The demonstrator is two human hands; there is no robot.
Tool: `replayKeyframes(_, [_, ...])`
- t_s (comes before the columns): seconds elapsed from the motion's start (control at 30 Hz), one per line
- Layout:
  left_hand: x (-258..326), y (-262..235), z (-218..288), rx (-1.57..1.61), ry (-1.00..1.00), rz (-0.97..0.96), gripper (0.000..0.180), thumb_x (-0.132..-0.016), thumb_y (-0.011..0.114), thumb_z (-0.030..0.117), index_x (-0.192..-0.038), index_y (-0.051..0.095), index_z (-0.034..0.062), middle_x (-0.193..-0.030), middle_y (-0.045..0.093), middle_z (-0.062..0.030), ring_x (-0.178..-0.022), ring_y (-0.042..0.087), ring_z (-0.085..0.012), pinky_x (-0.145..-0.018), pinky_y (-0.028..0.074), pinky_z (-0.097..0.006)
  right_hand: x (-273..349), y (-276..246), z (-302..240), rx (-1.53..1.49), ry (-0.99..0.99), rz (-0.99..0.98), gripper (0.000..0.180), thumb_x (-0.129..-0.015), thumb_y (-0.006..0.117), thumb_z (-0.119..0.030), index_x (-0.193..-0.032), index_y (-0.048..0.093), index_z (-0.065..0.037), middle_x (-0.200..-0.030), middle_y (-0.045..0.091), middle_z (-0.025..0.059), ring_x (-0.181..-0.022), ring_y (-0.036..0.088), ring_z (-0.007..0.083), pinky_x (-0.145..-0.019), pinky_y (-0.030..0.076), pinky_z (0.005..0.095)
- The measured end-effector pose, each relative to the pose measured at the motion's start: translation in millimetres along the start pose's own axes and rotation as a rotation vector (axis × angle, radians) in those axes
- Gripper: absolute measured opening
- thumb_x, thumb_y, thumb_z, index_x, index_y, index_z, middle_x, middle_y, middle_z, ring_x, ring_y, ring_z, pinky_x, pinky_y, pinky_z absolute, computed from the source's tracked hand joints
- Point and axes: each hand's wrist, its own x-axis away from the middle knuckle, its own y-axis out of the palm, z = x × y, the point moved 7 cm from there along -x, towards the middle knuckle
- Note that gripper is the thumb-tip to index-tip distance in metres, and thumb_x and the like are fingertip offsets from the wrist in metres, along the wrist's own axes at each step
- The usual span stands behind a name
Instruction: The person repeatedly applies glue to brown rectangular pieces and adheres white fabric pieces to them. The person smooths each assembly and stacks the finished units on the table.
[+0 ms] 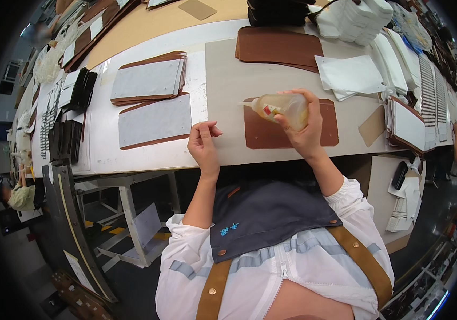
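Observation:
In my right hand point(311, 125) is a translucent squeeze bottle point(287, 111) with yellowish contents, tilted on its side so its thin nozzle points left. Beneath it a brown leather-like panel point(263, 137) lies flat on a grey sheet, partly hidden by the bottle and hand. My left hand point(204, 145) hovers at the table's near edge, fingers curled in, with nothing seen in them. Just to its left rests a brown panel with a grey backing piece point(155, 122). A stack of similar backed panels point(148, 79) lies behind that one.
A stack of brown panels point(277, 47) is at the far side, with white sheets point(348, 73) to its right. Backed panels point(407, 125) stand at the right edge, beside a tan card point(372, 127). Black stacked pieces point(67, 141) stand at left. Other people work at both sides.

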Motion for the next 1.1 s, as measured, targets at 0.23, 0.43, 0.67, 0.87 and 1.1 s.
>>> replayKeyframes(0.23, [-0.3,0.2,-0.1,0.065,-0.006,0.003,0.026,-0.107,0.05,0.02,-0.099,0.064,0.0008,-0.078,0.06,-0.0023,-0.073,0.055,-0.0084,-0.071,0.045,-0.023,-50.3,-23.2,33.2,-0.241,0.325,-0.177,0.055,-0.085,0.082,-0.028,-0.129,0.054,-0.01,-0.113,0.057,0.0026,-0.104,0.058,0.0132,-0.09,0.05,0.0276])
replayKeyframes(0.43, [-1.8,-1.5,-0.8,0.079,-0.022,0.049,0.016,-0.105,0.053,0.017,-0.108,0.062,0.0033,-0.077,0.058,-0.0001,-0.073,0.053,-0.0065,-0.07,0.044,-0.022,-55.2,-11.8,45.6,-0.204,0.301,-0.27,0.055,-0.085,0.082,-0.029,-0.128,0.054,-0.009,-0.11,0.056,0.002,-0.102,0.057,0.012,-0.088,0.049,0.0265])
replayKeyframes(0.67, [-2.3,-1.3,-1.2,0.089,-0.018,0.039,0.014,-0.105,0.054,0.013,-0.106,0.063,0.0023,-0.078,0.058,0.0,-0.073,0.054,-0.0064,-0.07,0.045,-0.023,-57.6,-9.2,38.3,-0.15,0.271,-0.308,0.055,-0.085,0.082,-0.03,-0.127,0.054,-0.009,-0.108,0.056,0.0015,-0.1,0.056,0.012,-0.087,0.048,0.0263])
replayKeyframes(0.87, [-2.3,-1.5,-0.6,0.076,-0.025,0.045,0.015,-0.104,0.054,0.013,-0.107,0.063,0.0018,-0.078,0.058,0.0,-0.073,0.054,-0.0062,-0.07,0.046,-0.023,-45.5,-11.9,35.6,-0.148,0.304,-0.362,0.054,-0.085,0.081,-0.032,-0.126,0.056,-0.009,-0.113,0.056,0.0026,-0.107,0.054,0.0139,-0.093,0.045,0.0289])
replayKeyframes(1.1, [-2.2,-1.1,0.4,0.045,-0.012,0.042,0.015,-0.105,0.054,0.013,-0.106,0.063,0.0014,-0.077,0.058,0.0,-0.072,0.054,-0.0061,-0.07,0.046,-0.022,-20.8,-13.9,29.5,-0.225,0.355,-0.465,0.057,-0.084,0.082,-0.029,-0.129,0.054,-0.008,-0.117,0.057,0.0036,-0.109,0.055,0.015,-0.095,0.045,0.0294])
